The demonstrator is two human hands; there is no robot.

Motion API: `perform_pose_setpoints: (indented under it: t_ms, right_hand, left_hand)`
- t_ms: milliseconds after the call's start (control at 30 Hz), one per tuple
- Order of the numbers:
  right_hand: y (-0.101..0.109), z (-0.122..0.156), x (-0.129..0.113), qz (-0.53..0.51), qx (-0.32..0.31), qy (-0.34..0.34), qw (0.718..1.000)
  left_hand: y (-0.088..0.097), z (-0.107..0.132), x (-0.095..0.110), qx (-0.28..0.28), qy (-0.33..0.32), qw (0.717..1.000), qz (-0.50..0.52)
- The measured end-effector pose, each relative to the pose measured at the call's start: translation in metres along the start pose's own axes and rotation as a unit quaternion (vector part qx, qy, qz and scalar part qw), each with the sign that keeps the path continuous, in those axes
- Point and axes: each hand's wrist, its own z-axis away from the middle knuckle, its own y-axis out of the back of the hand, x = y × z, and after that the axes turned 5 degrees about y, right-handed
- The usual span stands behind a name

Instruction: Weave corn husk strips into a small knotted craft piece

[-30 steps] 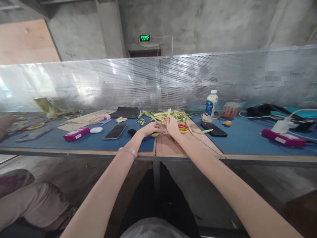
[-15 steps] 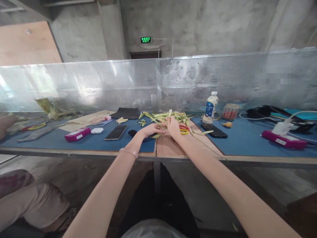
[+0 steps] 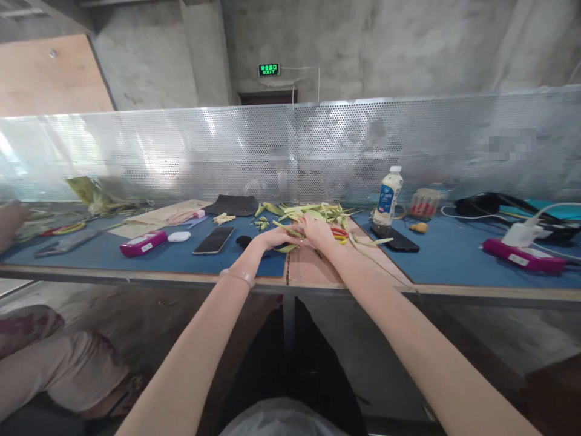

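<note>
My left hand (image 3: 276, 237) is closed on a green leaf strip (image 3: 287, 229), which sticks out past the fingers. My right hand (image 3: 318, 232) meets it from the right, fingers pinched at the same strip; its fingertips are partly hidden. Just beyond both hands lies a loose pile of pale green leaf strips (image 3: 327, 212). Beside my right hand, red and yellow handles (image 3: 340, 236), likely of scissors, show in part. Below my left fingers rests another green leaf piece (image 3: 287, 249). Several small green pieces (image 3: 261, 223) lie to the left.
On the left are a phone (image 3: 213, 240), a white case (image 3: 179, 237), a magenta box (image 3: 143, 243) and a dark sheet (image 3: 232, 205). A bottle (image 3: 387, 197), a dark phone (image 3: 394, 238) and a jar (image 3: 425, 204) stand or lie right. A perforated metal screen (image 3: 204, 151) runs behind. Another person sits at left.
My right hand has lowered and tilted in toward the left hand. The pale strip that stood up above its fingers no longer shows there. My left hand has barely moved.
</note>
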Motion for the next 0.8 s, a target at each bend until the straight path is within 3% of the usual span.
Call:
perform_pose_setpoints:
  t_ms: [500,800]
  right_hand:
    - [0.000,-0.001,0.001,0.058,-0.025,0.041,0.997]
    - [0.003,0.004,0.001,0.076,-0.024,0.073,0.994]
  left_hand:
    - [-0.003,0.005,0.010,-0.016,-0.001,1.000,-0.023]
    - [-0.008,0.007,0.014,0.004,-0.007,0.999,-0.051]
